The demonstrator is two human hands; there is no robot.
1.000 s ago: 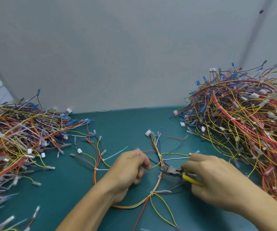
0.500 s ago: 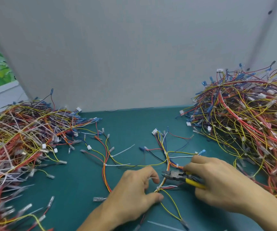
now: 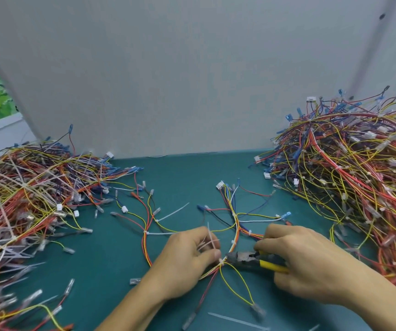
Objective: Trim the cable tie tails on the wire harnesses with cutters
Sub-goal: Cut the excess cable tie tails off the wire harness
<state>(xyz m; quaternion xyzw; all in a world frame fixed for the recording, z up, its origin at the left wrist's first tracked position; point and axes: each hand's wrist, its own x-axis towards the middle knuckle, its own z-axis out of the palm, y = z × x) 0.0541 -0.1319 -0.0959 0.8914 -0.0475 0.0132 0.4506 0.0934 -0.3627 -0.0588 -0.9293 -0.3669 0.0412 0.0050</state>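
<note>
Cutters [image 3: 247, 258] have dropped to the cable tie [image 3: 221, 260], lying crosswise, nose leftward.

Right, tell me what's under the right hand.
The right hand grips the cutters: their dark nose and some yellow handle show, the rest is covered. Harness wires run under its fingers, hidden beyond.

Left hand [image 3: 187, 256] beside right hand [image 3: 309, 263], fingers [image 3: 273, 234] curled

A single wire harness [image 3: 236, 220] lies mid-table [image 3: 180, 177] between two harness heaps, the left heap [image 3: 25, 199] and the right heap [image 3: 359, 175], with a wall panel [image 3: 192, 80] behind. In front, the left hand [image 3: 187, 261] and right hand [image 3: 311, 266] meet, with the cutters [image 3: 247, 258] just right of a cable tie [image 3: 211, 237]. A loose tie strip [image 3: 235, 321] lies nearest the viewer.
</note>
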